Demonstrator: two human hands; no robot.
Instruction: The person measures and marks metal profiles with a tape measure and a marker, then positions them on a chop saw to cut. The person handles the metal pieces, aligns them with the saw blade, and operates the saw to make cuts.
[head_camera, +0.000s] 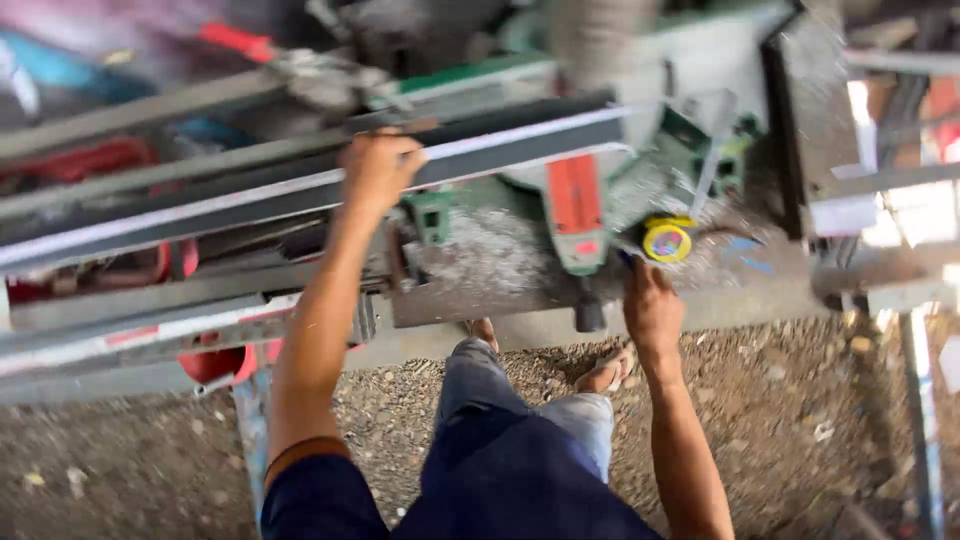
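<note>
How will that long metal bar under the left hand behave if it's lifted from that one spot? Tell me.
The long metal bar looks like a rigid section, so it would probably stay stiff rather than droop. It runs far to the left of the left hand, so it would likely tip down on that side. Its smooth faces may be slippery.

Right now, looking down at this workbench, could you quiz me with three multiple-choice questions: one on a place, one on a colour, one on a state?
1. Where is the left hand?
A. on the long metal bar
B. on the ground
C. in a pocket

2. What colour is the tape measure?
A. white
B. yellow
C. black

3. How is the right hand?
A. raised overhead
B. resting at the bench edge
C. behind the back

Answers: 1 A, fingers curl over the bar. 2 B, its round case is yellow. 3 B, it lies by the saw's edge.
</note>
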